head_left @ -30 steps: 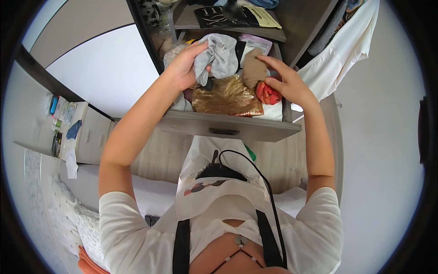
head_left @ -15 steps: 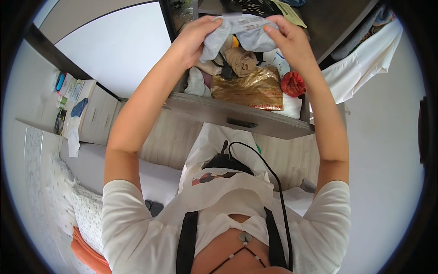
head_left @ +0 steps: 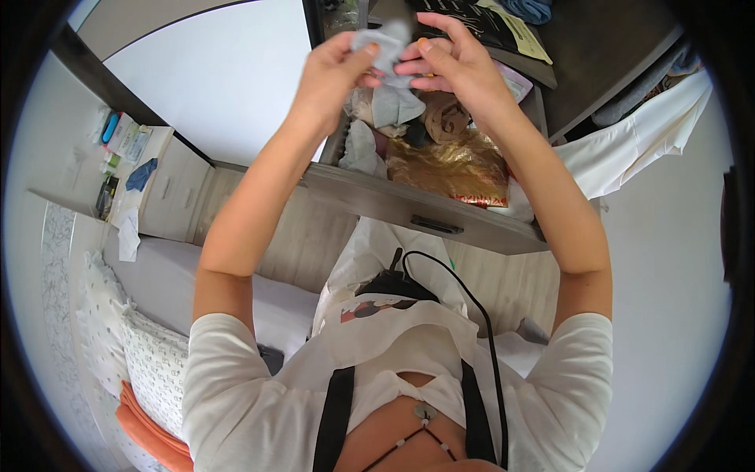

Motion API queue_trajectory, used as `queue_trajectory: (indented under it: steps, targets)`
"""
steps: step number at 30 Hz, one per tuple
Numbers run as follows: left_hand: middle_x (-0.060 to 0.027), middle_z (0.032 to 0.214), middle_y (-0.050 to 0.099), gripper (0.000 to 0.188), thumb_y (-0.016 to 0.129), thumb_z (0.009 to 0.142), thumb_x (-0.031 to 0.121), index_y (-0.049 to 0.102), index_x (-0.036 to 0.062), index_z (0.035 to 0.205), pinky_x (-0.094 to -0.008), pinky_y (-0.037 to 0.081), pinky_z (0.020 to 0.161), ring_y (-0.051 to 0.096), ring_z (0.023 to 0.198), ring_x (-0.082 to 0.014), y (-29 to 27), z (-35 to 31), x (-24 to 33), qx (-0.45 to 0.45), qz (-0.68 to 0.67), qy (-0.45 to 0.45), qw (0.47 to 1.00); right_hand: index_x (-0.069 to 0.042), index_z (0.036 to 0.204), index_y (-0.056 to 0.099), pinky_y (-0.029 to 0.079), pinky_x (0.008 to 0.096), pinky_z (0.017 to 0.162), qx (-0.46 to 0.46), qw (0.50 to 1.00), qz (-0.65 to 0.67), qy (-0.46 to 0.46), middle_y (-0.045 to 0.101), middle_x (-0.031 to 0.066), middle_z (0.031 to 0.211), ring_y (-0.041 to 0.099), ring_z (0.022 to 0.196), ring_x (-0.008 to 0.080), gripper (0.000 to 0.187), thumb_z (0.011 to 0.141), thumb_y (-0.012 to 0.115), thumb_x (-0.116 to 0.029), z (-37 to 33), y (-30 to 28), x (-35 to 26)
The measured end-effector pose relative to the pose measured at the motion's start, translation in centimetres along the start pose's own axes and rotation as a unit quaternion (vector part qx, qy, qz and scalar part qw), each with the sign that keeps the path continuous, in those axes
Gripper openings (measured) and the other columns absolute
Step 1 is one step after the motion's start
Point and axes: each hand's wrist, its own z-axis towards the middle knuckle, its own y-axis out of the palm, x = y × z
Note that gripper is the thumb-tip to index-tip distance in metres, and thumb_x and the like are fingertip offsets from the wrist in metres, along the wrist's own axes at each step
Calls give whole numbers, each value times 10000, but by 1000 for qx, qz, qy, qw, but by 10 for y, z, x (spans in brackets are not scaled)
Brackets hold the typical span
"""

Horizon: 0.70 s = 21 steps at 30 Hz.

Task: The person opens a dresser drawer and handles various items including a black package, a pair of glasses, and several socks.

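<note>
Grey cloth [head_left: 381, 46], blurred, long axis unclear; above far-left part of open drawer [head_left: 377, 198]; pinched in nearer left hand [head_left: 325, 72]. Right hand [head_left: 468, 72]: fingers parted, cloth-side toward drawer's left, hold uncertain.

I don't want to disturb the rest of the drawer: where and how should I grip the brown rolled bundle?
Probably from above, around the rounded sides: the brown rolled bundle looks compact with much of its top showing, while the gold bag lies in front and a dark item crowds its left.
</note>
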Motion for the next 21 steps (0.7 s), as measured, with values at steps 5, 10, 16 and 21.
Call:
queue_trajectory:
  steps: [5,10,16,21]
  targets:
    - [-75,844,598,192,529,868,176,541,6,957,-259,516,686,585,735,-151,-33,3,8,59,-184,-47,980,-68,1005,534,443,237,527,-227,948,-222,10,547,18,701,556,610,86,187,826,515,-121,-7,10,24]
    - [-116,893,586,199,504,878,158,508,-9,985,-275,523,714,593,792,-193,-32,0,12,43,-235,-57,969,-172,1110,566,439,378,763,-391,801,-454,1,565,135,939,547,888,279,386,731,641,-180,-31,30,46]
    - [-105,909,581,157,506,874,142,514,21,975,-299,507,758,581,829,-189,-29,0,13,35,-240,-73,967,-6,732,558,406,303,715,-242,874,-391,-156,513,119,915,521,830,224,181,694,663,-149,-23,-19,10]
    - [-73,965,601,205,477,887,203,541,55,1014,-360,453,838,574,915,-198,11,19,18,2,-307,-122,944,-29,741,470,395,238,768,76,969,-182,-150,555,78,950,497,862,146,147,626,548,16,-16,-77,3]
